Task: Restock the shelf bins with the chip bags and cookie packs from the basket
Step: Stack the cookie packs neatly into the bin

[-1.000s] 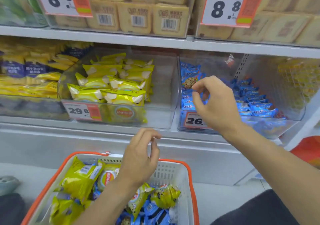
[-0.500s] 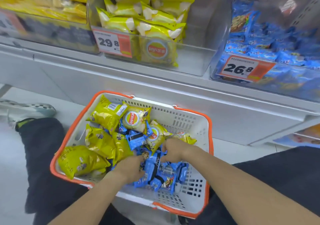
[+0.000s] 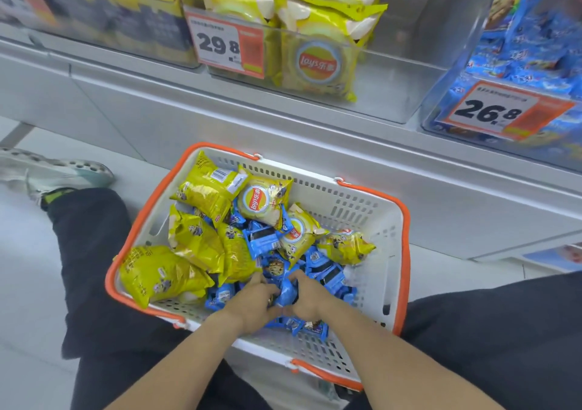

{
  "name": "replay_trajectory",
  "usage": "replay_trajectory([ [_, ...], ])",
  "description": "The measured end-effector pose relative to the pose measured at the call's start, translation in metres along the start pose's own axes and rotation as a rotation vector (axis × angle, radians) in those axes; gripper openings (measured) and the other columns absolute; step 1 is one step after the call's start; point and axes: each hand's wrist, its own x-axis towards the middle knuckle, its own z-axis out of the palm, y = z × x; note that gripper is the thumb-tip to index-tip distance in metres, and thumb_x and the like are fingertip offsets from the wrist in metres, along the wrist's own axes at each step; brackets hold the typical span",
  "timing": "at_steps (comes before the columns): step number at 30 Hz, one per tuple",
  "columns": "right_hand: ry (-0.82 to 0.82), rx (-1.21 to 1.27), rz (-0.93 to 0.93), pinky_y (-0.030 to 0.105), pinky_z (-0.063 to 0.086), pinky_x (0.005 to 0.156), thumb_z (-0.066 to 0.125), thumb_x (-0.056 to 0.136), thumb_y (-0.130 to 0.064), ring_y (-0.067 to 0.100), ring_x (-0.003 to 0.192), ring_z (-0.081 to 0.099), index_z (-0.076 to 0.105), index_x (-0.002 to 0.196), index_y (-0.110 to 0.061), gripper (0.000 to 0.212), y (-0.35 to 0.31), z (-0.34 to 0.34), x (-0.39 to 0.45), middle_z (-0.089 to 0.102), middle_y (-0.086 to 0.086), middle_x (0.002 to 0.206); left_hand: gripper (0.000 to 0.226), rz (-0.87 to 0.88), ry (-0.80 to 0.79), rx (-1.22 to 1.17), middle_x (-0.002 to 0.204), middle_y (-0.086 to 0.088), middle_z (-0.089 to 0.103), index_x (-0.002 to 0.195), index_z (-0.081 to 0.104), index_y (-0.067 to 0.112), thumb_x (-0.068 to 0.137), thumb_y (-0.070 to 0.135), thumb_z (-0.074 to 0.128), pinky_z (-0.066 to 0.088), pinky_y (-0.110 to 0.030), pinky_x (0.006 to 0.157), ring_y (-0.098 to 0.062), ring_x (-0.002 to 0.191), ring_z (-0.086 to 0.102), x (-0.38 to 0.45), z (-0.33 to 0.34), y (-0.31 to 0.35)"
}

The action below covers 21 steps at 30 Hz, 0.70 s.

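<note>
Below, both hands [image 3: 277, 299] among crinkly blue cookie packs [image 3: 324, 275]

We read "29.8" on the price tag [image 3: 226, 45] of the chip bin [image 3: 318, 63] and "26.8" on the tag [image 3: 497, 112] of the cookie bin [image 3: 441, 116]. "Lay's" shows on a binned bag [image 3: 316, 66] and a basket bag [image 3: 257, 202].
</note>
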Motion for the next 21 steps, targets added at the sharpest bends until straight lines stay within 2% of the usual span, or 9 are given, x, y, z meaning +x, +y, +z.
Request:
replay_trajectory([
  [3,-0.110,0.355,0.085,0.031,0.050,0.070,0.075,0.081,-0.005,0.021,0.071,0.059,0.037,0.129,-0.021,0.064,-0.005,-0.017,-0.004,0.056,0.007,0.092,0.025,0.037,0.145,-0.162,0.111,0.000,0.041,0.114,0.067,0.020,0.090,0.028,0.071,0.040,-0.012,0.078,-0.007,0.082,0.051,-0.001,-0.005,0.000],
  [4,-0.129,0.479,0.100,0.030,0.054,0.070,0.075,0.080,-0.002,0.021,0.069,0.065,0.039,0.128,-0.022,0.063,-0.008,-0.023,-0.006,0.061,0.009,0.091,0.023,0.061,0.197,-0.219,0.107,0.001,0.045,0.111,0.069,0.023,0.088,0.027,0.073,0.038,-0.008,0.073,-0.003,0.077,0.050,-0.002,-0.007,0.002],
  [6,-0.129,0.638,0.093,0.031,0.059,0.076,0.078,0.081,-0.006,0.024,0.079,0.072,0.043,0.125,-0.023,0.059,-0.015,-0.035,-0.010,0.065,0.016,0.110,0.018,0.110,0.257,-0.326,0.098,0.002,0.054,0.101,0.069,0.033,0.085,0.026,0.076,0.041,-0.009,0.067,-0.005,0.071,0.051,-0.004,-0.012,0.004],
  [8,-0.076,0.648,0.055,0.030,0.057,0.074,0.077,0.083,-0.009,0.018,0.069,0.067,0.047,0.122,-0.021,0.050,-0.020,-0.045,-0.014,0.063,0.014,0.114,0.021,0.114,0.314,-0.492,0.097,-0.002,0.060,0.097,0.070,0.036,0.083,0.024,0.079,0.050,-0.017,0.069,-0.010,0.070,0.056,-0.007,-0.016,0.005],
  [10,-0.008,0.590,0.013,0.031,0.050,0.068,0.074,0.085,-0.005,0.012,0.057,0.058,0.050,0.116,-0.018,0.041,-0.024,-0.053,-0.019,0.061,0.012,0.117,0.023,0.083,0.417,-0.630,0.100,0.000,0.063,0.101,0.069,0.032,0.083,0.022,0.079,0.055,-0.026,0.074,-0.011,0.078,0.061,-0.009,-0.018,0.007],
  [14,0.005,0.609,-0.102,0.027,0.050,0.067,0.067,0.084,0.009,0.017,0.081,0.062,0.052,0.107,-0.019,0.039,-0.033,-0.074,-0.033,0.044,0.007,0.149,0.033,0.031,0.523,-0.728,0.113,0.011,0.061,0.115,0.060,0.029,0.086,0.029,0.075,0.051,-0.018,0.076,-0.006,0.099,0.060,-0.014,-0.031,0.014],
  [17,0.025,0.621,-0.196,0.025,0.052,0.067,0.066,0.084,0.012,0.017,0.079,0.065,0.055,0.106,-0.020,0.041,-0.043,-0.091,-0.047,0.043,0.010,0.148,0.042,0.038,0.452,-0.834,0.109,0.005,0.069,0.121,0.061,0.027,0.082,0.039,0.072,0.055,-0.028,0.082,-0.008,0.099,0.066,-0.022,-0.049,0.023],
  [19,0.038,0.623,-0.270,0.028,0.052,0.068,0.068,0.083,0.012,0.018,0.076,0.064,0.059,0.111,-0.019,0.042,-0.049,-0.102,-0.057,0.048,0.009,0.143,0.037,0.064,0.419,-0.916,0.102,-0.002,0.074,0.119,0.063,0.025,0.084,0.033,0.071,0.056,-0.028,0.074,-0.013,0.089,0.070,-0.026,-0.061,0.034],
  [21,0.061,0.649,-0.342,0.031,0.053,0.073,0.069,0.083,0.010,0.020,0.088,0.065,0.064,0.118,-0.022,0.048,-0.054,-0.111,-0.066,0.053,0.006,0.136,0.026,0.089,0.450,-0.961,0.095,0.004,0.075,0.113,0.065,0.025,0.088,0.021,0.070,0.056,-0.024,0.066,-0.014,0.081,0.070,-0.029,-0.071,0.046],
])
